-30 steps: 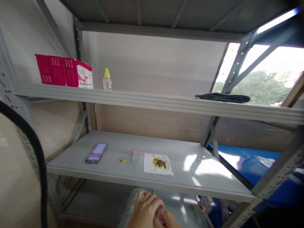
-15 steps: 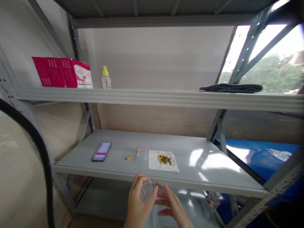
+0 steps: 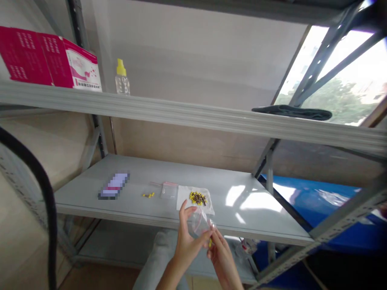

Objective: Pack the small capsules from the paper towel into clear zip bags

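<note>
My left hand (image 3: pixel 186 237) holds a small clear plastic zip bag (image 3: pixel 200 222), its thumb and forefinger curved round the bag's upper part. My right hand (image 3: pixel 220 251) pinches the bag's right side. A bit of yellow shows by the right fingertips, like a capsule; whether it lies inside the bag is hidden. Beyond the hands, a pile of yellow-and-brown capsules (image 3: pixel 198 197) rests on a white paper sheet (image 3: pixel 182 195). Left of it lies another clear zip bag (image 3: pixel 169 191) with a red strip, and farther left a few loose capsules (image 3: pixel 148 195).
A phone (image 3: pixel 115 186) with a blurred screen lies on the left of the grey shelf (image 3: pixel 229 177). On the upper shelf stand a red-and-white box (image 3: pixel 81 66) and a yellow-capped bottle (image 3: pixel 122 80), with dark folded cloth (image 3: pixel 293 112) at right. A black cable (image 3: pixel 45 193) hangs at left.
Both hands have moved up, nearer the paper, with the bag. My right fingers, spread before, now pinch it. The view has tilted and shifted; the bag's red strip and a yellow bit now show.
</note>
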### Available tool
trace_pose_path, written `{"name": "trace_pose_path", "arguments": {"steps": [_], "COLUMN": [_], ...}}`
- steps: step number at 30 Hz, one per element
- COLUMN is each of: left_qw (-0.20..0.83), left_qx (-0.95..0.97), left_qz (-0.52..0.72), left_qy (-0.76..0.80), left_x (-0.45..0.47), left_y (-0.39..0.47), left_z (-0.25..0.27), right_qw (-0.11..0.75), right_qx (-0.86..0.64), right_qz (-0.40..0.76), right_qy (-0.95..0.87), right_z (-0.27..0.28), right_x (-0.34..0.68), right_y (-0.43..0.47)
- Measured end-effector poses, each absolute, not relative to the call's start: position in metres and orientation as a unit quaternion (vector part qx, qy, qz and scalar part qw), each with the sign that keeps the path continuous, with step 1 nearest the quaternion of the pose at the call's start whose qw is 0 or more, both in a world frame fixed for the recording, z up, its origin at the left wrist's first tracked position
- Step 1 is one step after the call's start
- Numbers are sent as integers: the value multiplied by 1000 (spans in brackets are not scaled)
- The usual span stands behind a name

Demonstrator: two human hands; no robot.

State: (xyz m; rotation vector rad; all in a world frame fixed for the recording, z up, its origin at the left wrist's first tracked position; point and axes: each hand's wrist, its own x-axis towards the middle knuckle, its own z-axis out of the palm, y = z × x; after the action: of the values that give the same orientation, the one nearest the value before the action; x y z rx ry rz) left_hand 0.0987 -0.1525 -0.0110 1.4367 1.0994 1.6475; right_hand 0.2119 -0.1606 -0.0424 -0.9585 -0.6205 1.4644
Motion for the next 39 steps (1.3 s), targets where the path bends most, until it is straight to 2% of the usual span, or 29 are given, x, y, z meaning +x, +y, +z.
{"name": "trace_pose_path", "arguments": {"steps": [5, 10, 15, 21, 39], "left_qw": [271, 200, 132, 93, 47], "left_qx": [614, 662, 718, 787, 778], "left_qz": [604, 493, 418, 327, 306], "left_qy": [429, 528, 540, 515, 547], "left_x": [96, 87, 87, 93, 101], "left_y": [-93, -38, -30, -29, -24], "left_z": [-25, -45, -57, -60, -69], "right_qw": [605, 642, 634, 630, 650], "right_qx": [-502, -515, -504, -512, -494], "right_qz": [555, 472, 442, 416, 423], "right_qy": [-273, -316, -385, -410, -394], "right_z": [-52, -34, -40, -63, -59], "right_x": [254, 261, 244, 239, 242], "right_y": [-129, -75, -30, -25, -28]}}
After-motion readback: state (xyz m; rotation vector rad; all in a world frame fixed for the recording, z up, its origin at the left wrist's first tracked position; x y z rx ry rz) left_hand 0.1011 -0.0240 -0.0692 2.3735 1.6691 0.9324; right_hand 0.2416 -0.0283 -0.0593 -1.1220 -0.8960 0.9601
